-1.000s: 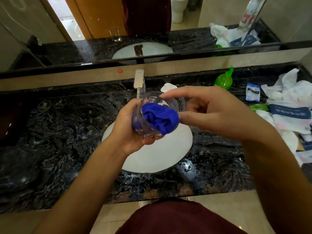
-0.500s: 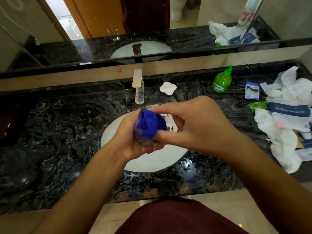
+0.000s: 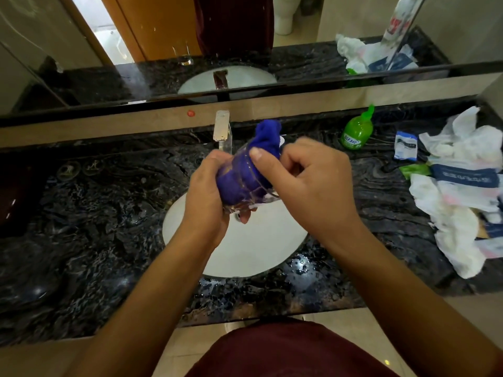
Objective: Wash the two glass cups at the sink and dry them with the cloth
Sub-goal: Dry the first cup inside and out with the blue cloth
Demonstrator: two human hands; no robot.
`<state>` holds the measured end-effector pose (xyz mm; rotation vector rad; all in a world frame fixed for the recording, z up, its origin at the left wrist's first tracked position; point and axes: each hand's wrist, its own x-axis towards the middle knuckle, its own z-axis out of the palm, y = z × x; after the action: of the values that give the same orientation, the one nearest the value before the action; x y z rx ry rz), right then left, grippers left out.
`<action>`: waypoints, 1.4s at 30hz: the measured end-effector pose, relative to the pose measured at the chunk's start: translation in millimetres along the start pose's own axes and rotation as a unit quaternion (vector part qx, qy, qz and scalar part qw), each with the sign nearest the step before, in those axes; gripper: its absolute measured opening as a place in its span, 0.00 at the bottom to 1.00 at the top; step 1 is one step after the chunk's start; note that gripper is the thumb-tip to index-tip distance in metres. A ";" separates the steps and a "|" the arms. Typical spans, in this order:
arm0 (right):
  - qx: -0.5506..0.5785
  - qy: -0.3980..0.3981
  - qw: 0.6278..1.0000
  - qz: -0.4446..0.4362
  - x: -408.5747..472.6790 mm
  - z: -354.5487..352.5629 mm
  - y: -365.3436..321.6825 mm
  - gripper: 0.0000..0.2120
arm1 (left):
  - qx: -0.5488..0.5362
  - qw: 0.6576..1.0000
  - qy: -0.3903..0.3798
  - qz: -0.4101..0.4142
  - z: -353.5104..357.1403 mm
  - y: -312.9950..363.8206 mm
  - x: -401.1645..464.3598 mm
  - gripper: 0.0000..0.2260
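Note:
Over the white sink (image 3: 258, 248) my left hand (image 3: 204, 191) grips a clear glass cup (image 3: 245, 186) round its lower part, mouth tilted away from me. A blue cloth (image 3: 268, 134) is stuffed inside the cup and bunches out past its rim. My right hand (image 3: 313, 186) has its thumb along the cup's upper wall, and its curled fingers hold the cloth at the mouth. A second glass (image 3: 186, 57) shows only as a reflection in the mirror, left of the sink's reflection.
A chrome tap (image 3: 222, 129) stands just behind the cup. On the dark wet marble counter (image 3: 95, 227), a green bottle (image 3: 356, 131), a small packet (image 3: 405, 145) and a heap of white bags and cloths (image 3: 457, 213) fill the right side.
The cup has been turned so its mouth points away from me. The cloth now sits deep inside and sticks out the far end. My right hand shifted from pinching the cloth to lying along the cup.

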<state>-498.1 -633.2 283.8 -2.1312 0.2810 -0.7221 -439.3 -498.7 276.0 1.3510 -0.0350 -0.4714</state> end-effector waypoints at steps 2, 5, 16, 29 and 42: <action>0.020 0.016 0.999 -0.025 2.7 -1.1 0.7 0.18 | -0.022 0.999 0.008 -0.026 -3.2 2.3 1.2 0.12; 0.004 -0.001 0.989 -0.147 4.2 -11.4 6.7 0.05 | -0.049 0.995 -0.007 -0.084 -12.4 4.8 5.5 0.15; -0.167 -0.158 0.947 -0.223 16.4 -13.5 24.1 0.18 | -0.014 0.984 -0.093 -0.148 -22.4 -1.0 3.7 0.18; -0.033 -0.274 0.956 0.095 16.5 -11.4 0.3 0.26 | -0.005 0.996 0.001 -0.092 -17.7 -4.7 3.1 0.11; -0.061 -0.322 0.939 -0.101 26.4 -36.5 4.8 0.19 | -0.043 0.977 -0.125 -0.166 -23.0 -2.1 5.8 0.16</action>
<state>-498.0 -671.6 307.8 -2.4064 -0.2575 -0.0838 -428.0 -479.6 267.2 1.2089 0.0051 -0.9147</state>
